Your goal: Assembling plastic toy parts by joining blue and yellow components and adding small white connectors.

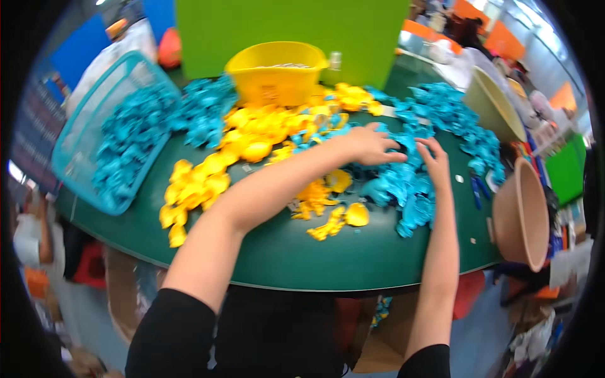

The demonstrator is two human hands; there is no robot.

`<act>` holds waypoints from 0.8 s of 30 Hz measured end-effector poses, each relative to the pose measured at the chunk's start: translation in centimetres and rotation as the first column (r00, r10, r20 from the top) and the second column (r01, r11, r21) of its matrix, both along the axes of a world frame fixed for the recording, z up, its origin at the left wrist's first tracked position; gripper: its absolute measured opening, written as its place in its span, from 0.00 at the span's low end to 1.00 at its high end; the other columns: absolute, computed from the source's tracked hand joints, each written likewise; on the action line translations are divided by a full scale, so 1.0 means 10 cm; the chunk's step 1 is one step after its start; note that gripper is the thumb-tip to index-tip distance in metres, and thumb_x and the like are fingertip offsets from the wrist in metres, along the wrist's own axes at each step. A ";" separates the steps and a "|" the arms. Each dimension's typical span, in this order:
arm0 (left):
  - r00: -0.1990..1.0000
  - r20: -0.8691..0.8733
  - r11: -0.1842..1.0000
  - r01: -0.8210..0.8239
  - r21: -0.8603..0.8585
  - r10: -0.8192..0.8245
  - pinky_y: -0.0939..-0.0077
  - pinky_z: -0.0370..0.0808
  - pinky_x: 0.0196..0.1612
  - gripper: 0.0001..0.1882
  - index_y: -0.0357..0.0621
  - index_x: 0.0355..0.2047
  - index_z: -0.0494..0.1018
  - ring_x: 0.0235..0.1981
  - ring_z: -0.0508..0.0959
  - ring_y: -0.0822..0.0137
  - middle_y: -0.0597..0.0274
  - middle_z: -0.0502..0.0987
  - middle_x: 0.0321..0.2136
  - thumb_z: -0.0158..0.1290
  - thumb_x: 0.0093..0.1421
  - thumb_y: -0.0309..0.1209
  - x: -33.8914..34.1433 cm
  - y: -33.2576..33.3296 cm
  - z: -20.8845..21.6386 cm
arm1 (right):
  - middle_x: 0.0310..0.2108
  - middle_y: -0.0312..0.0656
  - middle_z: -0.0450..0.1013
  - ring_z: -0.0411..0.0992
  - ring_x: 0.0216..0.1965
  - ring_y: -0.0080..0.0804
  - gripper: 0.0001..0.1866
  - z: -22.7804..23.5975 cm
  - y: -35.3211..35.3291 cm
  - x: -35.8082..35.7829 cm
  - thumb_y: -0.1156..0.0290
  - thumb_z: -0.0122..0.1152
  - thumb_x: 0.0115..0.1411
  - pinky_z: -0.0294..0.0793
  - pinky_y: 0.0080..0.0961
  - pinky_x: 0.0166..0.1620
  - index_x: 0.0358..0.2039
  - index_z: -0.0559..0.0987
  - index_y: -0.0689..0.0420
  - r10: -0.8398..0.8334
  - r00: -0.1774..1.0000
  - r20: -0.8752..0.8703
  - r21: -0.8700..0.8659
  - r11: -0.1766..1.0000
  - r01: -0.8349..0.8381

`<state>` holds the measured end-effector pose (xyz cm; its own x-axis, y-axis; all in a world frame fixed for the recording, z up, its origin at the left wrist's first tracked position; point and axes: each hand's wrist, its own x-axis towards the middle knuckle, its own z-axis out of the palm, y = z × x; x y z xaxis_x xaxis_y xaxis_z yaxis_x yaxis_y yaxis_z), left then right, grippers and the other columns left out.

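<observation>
My left hand (370, 145) reaches across the green table (302, 258) and rests palm down, fingers spread, on a heap of blue plastic pieces (403, 183). Right beside it, my right hand (435, 157) also lies on the same blue heap with its fingers apart. Whether either hand grips a piece is hidden by the fingers. A spread of yellow plastic pieces (214, 176) lies under and to the left of my left forearm.
A yellow tub (277, 72) stands at the back centre before a green board (290, 31). A tilted teal basket (94, 138) full of blue pieces sits at the left. Two tan bowls (520, 214) lean at the right edge. More blue pieces (454, 113) lie at the back right.
</observation>
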<state>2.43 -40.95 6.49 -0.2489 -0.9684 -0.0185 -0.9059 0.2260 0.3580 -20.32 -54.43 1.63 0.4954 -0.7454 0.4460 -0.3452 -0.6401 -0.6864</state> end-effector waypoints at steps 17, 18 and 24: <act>0.594 -0.776 0.879 -0.464 -0.113 0.214 0.70 0.77 0.48 0.19 0.34 0.43 0.78 0.40 0.81 0.67 0.59 0.83 0.38 0.48 0.70 0.39 2.05 1.79 0.57 | 0.47 0.44 0.79 0.74 0.48 0.29 0.10 0.42 0.29 0.59 0.69 0.60 0.63 0.70 0.25 0.53 0.36 0.83 0.64 0.186 0.979 0.087 -0.004 0.983 -0.186; 0.692 -0.599 0.752 -0.624 -0.214 0.404 0.70 0.78 0.46 0.19 0.35 0.42 0.79 0.38 0.82 0.63 0.57 0.83 0.37 0.49 0.68 0.41 2.43 1.80 0.55 | 0.46 0.41 0.79 0.74 0.45 0.25 0.11 0.58 0.40 0.78 0.69 0.59 0.64 0.70 0.23 0.51 0.38 0.83 0.64 0.167 0.981 0.099 -0.074 0.984 -0.160; 0.632 0.009 0.613 -0.749 -0.250 0.775 0.59 0.75 0.52 0.26 0.40 0.47 0.79 0.46 0.80 0.49 0.48 0.81 0.45 0.51 0.63 0.50 4.08 1.48 0.46 | 0.42 0.41 0.79 0.75 0.48 0.34 0.11 1.36 1.81 1.98 0.69 0.66 0.57 0.70 0.29 0.55 0.38 0.80 0.61 0.535 0.826 -0.175 -0.058 0.832 -0.552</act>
